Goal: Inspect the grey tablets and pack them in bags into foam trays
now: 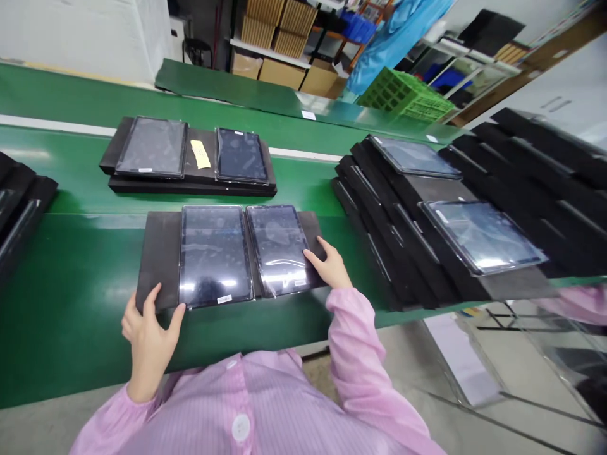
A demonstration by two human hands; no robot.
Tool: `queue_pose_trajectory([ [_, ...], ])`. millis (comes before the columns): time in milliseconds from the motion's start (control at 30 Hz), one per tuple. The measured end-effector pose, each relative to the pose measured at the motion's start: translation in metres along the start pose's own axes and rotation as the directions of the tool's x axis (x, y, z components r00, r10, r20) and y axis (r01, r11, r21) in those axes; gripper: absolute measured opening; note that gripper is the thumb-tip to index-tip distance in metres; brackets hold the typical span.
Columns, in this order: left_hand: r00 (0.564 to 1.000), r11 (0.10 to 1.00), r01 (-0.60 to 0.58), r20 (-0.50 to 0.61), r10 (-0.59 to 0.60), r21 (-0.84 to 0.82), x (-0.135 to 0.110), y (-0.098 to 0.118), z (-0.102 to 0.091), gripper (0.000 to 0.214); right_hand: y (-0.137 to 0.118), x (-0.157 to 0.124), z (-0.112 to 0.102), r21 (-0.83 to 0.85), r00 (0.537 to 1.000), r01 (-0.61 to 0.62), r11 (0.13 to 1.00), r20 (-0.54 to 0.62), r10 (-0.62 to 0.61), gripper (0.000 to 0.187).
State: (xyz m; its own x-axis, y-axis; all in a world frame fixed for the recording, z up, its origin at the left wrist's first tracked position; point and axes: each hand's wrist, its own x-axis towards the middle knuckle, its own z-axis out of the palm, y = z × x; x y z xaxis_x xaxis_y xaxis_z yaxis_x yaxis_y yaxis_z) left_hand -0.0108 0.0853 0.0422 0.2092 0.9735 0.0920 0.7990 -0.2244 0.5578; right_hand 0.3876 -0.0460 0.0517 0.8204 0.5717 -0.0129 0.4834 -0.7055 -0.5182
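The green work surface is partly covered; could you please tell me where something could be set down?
The green work surface is bare between the near black board and the left-edge stack. Only a narrow strip separates that board from the far boards. Black stacks crowd the right; the left hand and right hand occupy the near board.
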Motion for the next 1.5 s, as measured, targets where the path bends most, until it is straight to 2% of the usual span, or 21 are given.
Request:
queue_pose_trajectory([
  [133, 0.999, 0.998, -0.039, 0.04, 0.037, 0.055, -0.006, 0.0, -0.009, 0.063, -0.001, -0.01, 0.002, -0.028, 0.999, -0.038, 0.999, 0.002, 0.038, 0.071],
  [200, 0.999, 0.992, -0.041, 0.012, 0.04, 0.122, -0.008, 0.002, -0.01, 0.066, -0.004, -0.011, 0.001, -0.039, 0.998, -0.056, 0.998, 0.017, 0.056, 0.071],
  [267, 0.991, 0.974, -0.125, -0.014, 0.13, 0.186, -0.008, 0.004, -0.01, 0.067, -0.011, -0.01, -0.003, -0.055, 0.997, -0.069, 0.996, 0.027, 0.07, 0.075],
  [300, 0.976, 0.955, -0.21, -0.008, 0.216, 0.208, -0.006, 0.004, -0.009, 0.064, -0.017, -0.008, -0.005, -0.077, 0.998, -0.063, 0.995, 0.018, 0.065, 0.078],
  [333, 0.947, 0.924, -0.317, 0.018, 0.32, 0.214, -0.004, 0.003, -0.009, 0.056, -0.025, -0.007, -0.008, -0.103, 0.999, -0.043, 0.994, 0.002, 0.043, 0.081],
  [400, 0.855, 0.836, -0.519, 0.095, 0.51, 0.181, 0.003, 0.0, -0.01, 0.036, -0.044, -0.006, -0.011, -0.143, 0.998, 0.052, 0.988, -0.018, -0.055, 0.081],
  [467, 0.774, 0.764, -0.632, 0.148, 0.616, 0.125, 0.013, -0.003, -0.012, 0.023, -0.067, -0.009, -0.013, -0.129, 0.979, 0.202, 0.971, 0.014, -0.202, 0.076],
  [567, 0.7, 0.708, -0.705, 0.195, 0.687, 0.038, 0.029, -0.005, -0.019, 0.018, -0.095, -0.021, -0.009, -0.031, 0.923, 0.382, 0.924, 0.067, -0.379, 0.067],
  [633, 0.647, 0.667, -0.744, 0.205, 0.735, -0.044, 0.039, -0.004, -0.023, 0.018, -0.106, -0.033, -0.003, 0.052, 0.897, 0.43, 0.901, 0.089, -0.433, 0.059],
  [700, 0.62, 0.643, -0.759, 0.192, 0.761, -0.1, 0.046, -0.002, -0.027, 0.022, -0.111, -0.047, 0.004, 0.174, 0.873, 0.426, 0.888, 0.176, -0.454, 0.048],
  [800, 0.617, 0.633, -0.768, 0.155, 0.771, -0.092, 0.048, 0.003, -0.029, 0.018, -0.109, -0.067, 0.018, 0.348, 0.809, 0.402, 0.847, 0.3, -0.506, 0.033],
  [833, 0.618, 0.63, -0.773, 0.135, 0.775, -0.078, 0.046, 0.005, -0.028, 0.015, -0.108, -0.073, 0.023, 0.388, 0.795, 0.41, 0.826, 0.292, -0.532, 0.03],
  [900, 0.631, 0.636, -0.771, 0.083, 0.771, -0.044, 0.042, 0.007, -0.024, 0.009, -0.106, -0.081, 0.031, 0.433, 0.796, 0.439, 0.787, 0.218, -0.564, 0.024],
  [967, 0.687, 0.688, -0.726, 0.01, 0.726, 0.002, 0.035, 0.006, -0.017, 0.008, -0.106, -0.086, 0.037, 0.45, 0.82, 0.444, 0.775, 0.145, -0.554, 0.02],
  [1067, 0.826, 0.83, -0.556, -0.089, 0.557, 0.038, 0.024, 0.001, -0.005, 0.009, -0.108, -0.088, 0.041, 0.491, 0.878, 0.358, 0.794, 0.113, -0.465, 0.02],
  [1100, 0.857, 0.864, -0.502, -0.108, 0.503, 0.036, 0.019, -0.001, -0.001, 0.009, -0.109, -0.088, 0.041, 0.512, 0.898, 0.313, 0.8, 0.114, -0.425, 0.022],
  [1167, 0.884, 0.894, -0.448, -0.133, 0.447, 0.028, 0.011, -0.006, 0.005, 0.008, -0.113, -0.086, 0.042, 0.555, 0.923, 0.233, 0.798, 0.132, -0.361, 0.028],
  [1300, 0.862, 0.873, -0.488, -0.15, 0.485, 0.018, -0.001, -0.013, 0.013, 0.012, -0.126, -0.079, 0.051, 0.672, 0.909, 0.084, 0.735, 0.251, -0.334, 0.036],
  [1400, 0.809, 0.815, -0.578, -0.167, 0.564, -0.044, -0.004, -0.016, 0.015, 0.015, -0.142, -0.073, 0.059, 0.74, 0.874, -0.07, 0.669, 0.368, -0.316, 0.054],
  [1500, 0.753, 0.754, -0.652, -0.183, 0.632, -0.078, -0.006, -0.017, 0.015, 0.019, -0.158, -0.068, 0.064, 0.721, 0.874, -0.131, 0.681, 0.408, -0.264, 0.075],
])
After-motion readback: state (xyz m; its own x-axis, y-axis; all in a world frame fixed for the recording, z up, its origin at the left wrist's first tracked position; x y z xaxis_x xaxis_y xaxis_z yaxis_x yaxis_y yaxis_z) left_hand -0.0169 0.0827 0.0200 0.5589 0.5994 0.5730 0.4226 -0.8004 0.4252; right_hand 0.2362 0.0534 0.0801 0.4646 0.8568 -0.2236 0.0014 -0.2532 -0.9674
